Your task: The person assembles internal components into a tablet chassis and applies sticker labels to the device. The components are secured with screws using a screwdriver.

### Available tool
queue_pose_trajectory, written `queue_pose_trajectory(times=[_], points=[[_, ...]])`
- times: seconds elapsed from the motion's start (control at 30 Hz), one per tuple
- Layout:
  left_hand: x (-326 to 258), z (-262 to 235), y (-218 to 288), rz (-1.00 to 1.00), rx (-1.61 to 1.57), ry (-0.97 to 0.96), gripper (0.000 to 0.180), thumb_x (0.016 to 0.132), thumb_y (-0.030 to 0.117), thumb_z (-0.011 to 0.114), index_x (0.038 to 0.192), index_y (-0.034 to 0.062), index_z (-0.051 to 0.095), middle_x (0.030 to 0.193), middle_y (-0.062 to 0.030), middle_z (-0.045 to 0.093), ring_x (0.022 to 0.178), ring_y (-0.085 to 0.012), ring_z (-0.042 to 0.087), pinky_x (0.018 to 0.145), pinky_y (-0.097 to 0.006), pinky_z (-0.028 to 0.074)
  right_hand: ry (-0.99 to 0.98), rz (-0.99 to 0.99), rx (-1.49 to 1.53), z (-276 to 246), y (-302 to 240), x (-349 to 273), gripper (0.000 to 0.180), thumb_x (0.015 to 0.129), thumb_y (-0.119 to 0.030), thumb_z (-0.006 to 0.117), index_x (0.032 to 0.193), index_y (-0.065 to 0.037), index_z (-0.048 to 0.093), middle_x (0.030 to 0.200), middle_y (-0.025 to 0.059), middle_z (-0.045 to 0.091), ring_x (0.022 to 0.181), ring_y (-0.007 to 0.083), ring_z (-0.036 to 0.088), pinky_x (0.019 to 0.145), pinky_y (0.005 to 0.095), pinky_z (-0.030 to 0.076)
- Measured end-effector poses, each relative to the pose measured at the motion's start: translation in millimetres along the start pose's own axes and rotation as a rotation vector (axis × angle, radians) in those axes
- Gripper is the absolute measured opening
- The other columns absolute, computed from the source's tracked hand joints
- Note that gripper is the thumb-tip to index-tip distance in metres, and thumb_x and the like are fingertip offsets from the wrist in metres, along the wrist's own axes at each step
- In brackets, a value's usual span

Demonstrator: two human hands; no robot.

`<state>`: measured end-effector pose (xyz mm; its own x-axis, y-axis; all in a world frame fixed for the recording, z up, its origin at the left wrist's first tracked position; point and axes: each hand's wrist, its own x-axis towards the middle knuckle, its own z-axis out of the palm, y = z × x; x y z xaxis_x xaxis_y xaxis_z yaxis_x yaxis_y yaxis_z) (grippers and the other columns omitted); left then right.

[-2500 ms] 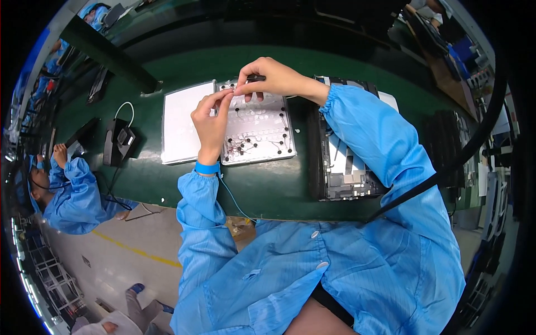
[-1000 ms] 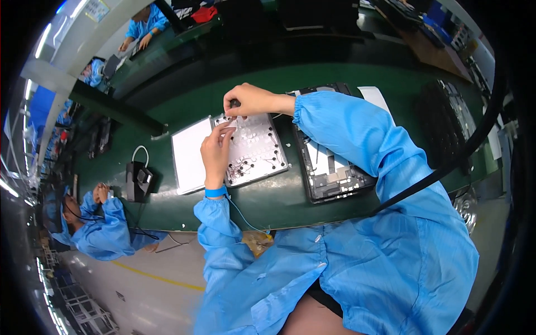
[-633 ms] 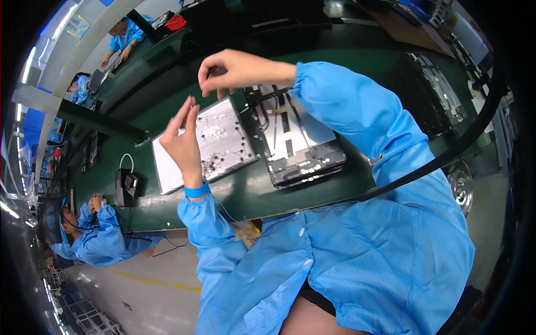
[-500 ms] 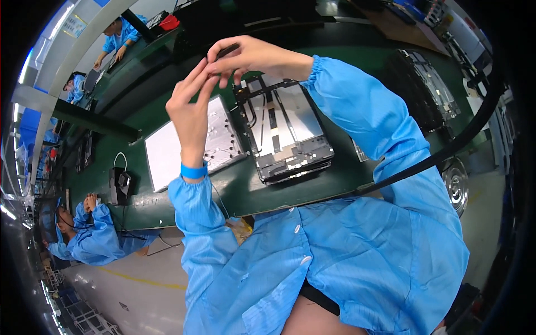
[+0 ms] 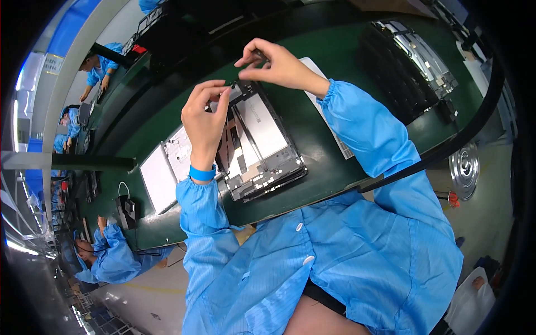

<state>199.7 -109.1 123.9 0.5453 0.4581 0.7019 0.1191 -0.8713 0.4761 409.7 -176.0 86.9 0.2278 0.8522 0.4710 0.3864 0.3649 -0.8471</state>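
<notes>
My left hand (image 5: 206,111), with a blue band at the wrist, is raised over the upper left part of a stack of opened tablet-like panels (image 5: 259,123). Its thumb and fingers come together in a pinch; whatever lies between them is too small to make out. Higher up and to the right, my right hand (image 5: 273,64) curls its fingers round a dark slim tool (image 5: 259,54), mostly hidden by the fingers. The top panel shows silver plates, black cables and a circuit strip along its near edge.
Left of the stack lies a white foam tray (image 5: 159,176), with a small black device (image 5: 126,211) farther left. A white strip (image 5: 335,120) passes under my right forearm. More dark panels (image 5: 416,67) stand at the right. A thick black cable (image 5: 441,156) crosses the table edge. Co-workers sit leftward.
My hands have moved apart: the right went to the right, the left came slightly lower and nearer the stack. The whole view has shifted, so the stack appears farther left.
</notes>
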Motion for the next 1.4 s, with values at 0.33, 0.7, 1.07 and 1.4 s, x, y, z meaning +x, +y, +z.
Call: queue_pose_trajectory(times=[0.33,0.7,1.07,1.4], points=[[-9,22,-10,-0.227,-0.087,-0.252,0.007,0.084,0.007,0.076,0.086,-0.0001,0.074,0.099,-0.0066,0.073,0.071,-0.0136,0.066,0.064,-0.027,0.052,-0.049,0.018,0.211,21,50,-11,0.028,0.093,-0.014,0.071,0.114,-0.007,0.053,0.125,0.0094,0.066,0.112,0.0166,0.062,0.099,0.0329,0.048],[-10,26,-17,-0.049,0.073,-0.25,0.009,0.081,0.007,0.079,0.087,0.0013,0.076,0.096,-0.0052,0.073,0.072,-0.0163,0.065,0.064,-0.028,0.052,-0.19,0.064,0.302,17,48,-14,0.044,0.091,-0.017,0.074,0.125,-0.008,0.047,0.135,0.0087,0.059,0.125,0.0175,0.053,0.108,0.0329,0.041],[-8,20,-14,-0.172,-0.031,-0.259,0.012,0.082,0.008,0.077,0.089,-0.0007,0.072,0.103,-0.0071,0.065,0.067,-0.0152,0.06,0.062,-0.028,0.05,-0.274,0.168,0.134,13,33,-2,0.046,0.086,-0.008,0.072,0.121,-0.007,0.043,0.13,0.0112,0.06,0.116,0.0191,0.057,0.102,0.0331,0.046],[-25,-22,-10,-0.233,-0.022,-0.212,0.036,0.096,0.022,0.065,0.127,0.003,0.061,0.146,-0.0192,0.05,0.132,-0.0349,0.05,0.108,-0.04,0.04,0.191,0.025,0.045,9,-4,-71,0.044,0.092,-0.021,0.074,0.12,-0.004,0.044,0.134,0.0195,0.058,0.129,0.0304,0.055,0.106,0.0387,0.044]])
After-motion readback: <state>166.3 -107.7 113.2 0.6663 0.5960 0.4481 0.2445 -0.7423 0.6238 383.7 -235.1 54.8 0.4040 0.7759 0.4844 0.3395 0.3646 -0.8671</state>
